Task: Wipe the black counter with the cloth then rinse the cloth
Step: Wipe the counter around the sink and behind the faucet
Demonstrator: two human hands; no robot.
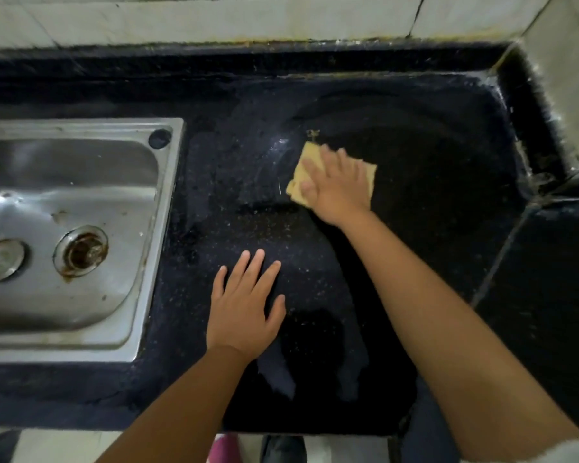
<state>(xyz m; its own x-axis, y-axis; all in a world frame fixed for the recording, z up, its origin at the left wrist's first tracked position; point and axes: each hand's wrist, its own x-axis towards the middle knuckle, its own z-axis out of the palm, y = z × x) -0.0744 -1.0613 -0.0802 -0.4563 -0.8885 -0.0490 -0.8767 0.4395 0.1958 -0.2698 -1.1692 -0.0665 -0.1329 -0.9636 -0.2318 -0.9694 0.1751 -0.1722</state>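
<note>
Across a black speckled worktop (415,155), wet streaks gleam below a pale tiled wall (214,18), which turns a corner at the right. One steel sink (81,182) is set into the worktop on the left, with one rusty drain (82,251) and one round plug (2,259) beside it. One yellow cloth (303,175) lies flat near the middle, pressed down by the right hand (336,188) with fingers spread straight. The left hand (244,309) rests flat and empty on the worktop, nearer the front edge.
</note>
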